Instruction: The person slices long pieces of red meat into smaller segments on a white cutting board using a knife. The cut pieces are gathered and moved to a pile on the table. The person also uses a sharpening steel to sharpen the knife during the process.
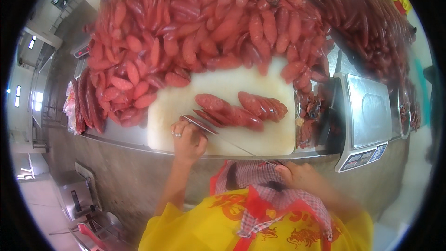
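My left hand (188,140), a ring on one finger, is closed with bent fingers on the dark end of a sausage (197,122) at the near left of a white cutting board (274,142). A long thin knife (241,149) slants from beside that sausage toward me, over the board's near edge. Its handle is inside my right hand (302,176), closed close to my body; the fingers are partly hidden. Beyond the blade lie slanted red sausage slices (232,114). Another overlapping row of slices (262,106) lies to their right.
A big heap of cut sausage slices (186,23) covers the table's far side. Long whole sausages (362,23) are piled far right, others (88,102) at the left. A scale (369,111) stands right of the board, with dark scraps (309,116) between them.
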`<state>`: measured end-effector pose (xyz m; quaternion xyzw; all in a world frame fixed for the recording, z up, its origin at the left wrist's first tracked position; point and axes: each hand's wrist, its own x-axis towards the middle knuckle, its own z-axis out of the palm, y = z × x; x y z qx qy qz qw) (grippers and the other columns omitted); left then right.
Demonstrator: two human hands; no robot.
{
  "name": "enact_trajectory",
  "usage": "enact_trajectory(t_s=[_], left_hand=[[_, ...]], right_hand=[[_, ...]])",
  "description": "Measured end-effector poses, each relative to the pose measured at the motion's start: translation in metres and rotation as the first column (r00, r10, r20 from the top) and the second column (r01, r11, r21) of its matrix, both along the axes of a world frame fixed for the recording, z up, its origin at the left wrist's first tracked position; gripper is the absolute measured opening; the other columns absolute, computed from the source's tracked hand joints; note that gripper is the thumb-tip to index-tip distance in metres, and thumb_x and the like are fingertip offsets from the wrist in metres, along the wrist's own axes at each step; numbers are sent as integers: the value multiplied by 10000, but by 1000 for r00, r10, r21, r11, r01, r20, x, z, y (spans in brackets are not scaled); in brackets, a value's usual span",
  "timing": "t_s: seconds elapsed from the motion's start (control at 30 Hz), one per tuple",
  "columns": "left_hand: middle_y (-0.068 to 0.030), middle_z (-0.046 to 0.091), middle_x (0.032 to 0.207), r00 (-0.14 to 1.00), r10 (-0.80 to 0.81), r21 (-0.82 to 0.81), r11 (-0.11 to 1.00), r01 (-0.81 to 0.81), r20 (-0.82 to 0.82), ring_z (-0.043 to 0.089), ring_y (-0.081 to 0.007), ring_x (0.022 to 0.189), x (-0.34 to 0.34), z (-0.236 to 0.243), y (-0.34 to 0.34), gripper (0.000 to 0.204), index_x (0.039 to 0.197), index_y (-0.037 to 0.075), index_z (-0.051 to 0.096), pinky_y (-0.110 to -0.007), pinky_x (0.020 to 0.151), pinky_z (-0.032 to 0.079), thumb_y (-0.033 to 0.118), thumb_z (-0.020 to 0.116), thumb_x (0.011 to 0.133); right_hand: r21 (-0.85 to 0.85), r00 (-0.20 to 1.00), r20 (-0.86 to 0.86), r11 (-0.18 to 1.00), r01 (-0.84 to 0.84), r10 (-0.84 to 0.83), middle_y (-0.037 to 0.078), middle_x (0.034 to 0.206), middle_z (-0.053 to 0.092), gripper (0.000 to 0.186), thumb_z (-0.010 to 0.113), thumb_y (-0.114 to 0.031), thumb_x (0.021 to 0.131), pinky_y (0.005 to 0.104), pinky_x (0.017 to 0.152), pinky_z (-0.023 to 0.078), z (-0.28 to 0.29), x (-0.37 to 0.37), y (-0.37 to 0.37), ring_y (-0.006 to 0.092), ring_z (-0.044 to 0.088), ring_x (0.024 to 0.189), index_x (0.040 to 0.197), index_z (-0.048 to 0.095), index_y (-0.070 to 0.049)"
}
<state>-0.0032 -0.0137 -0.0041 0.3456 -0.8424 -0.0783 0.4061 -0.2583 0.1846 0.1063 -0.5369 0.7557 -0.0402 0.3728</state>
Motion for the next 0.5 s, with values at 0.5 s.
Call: enact_trajectory(t_s=[0.5], left_hand=[[-114,532,917,999,12,67,998,-9,-40,520,-307,865,2,0,-3,289,884,65,553,-408,819,405,10,673,627]], right_hand=[[-136,984,171,990,-20,43,302,758,622,545,416,-430,988,523,693,503,-36,20,-34,479,616,739,811,653,28]])
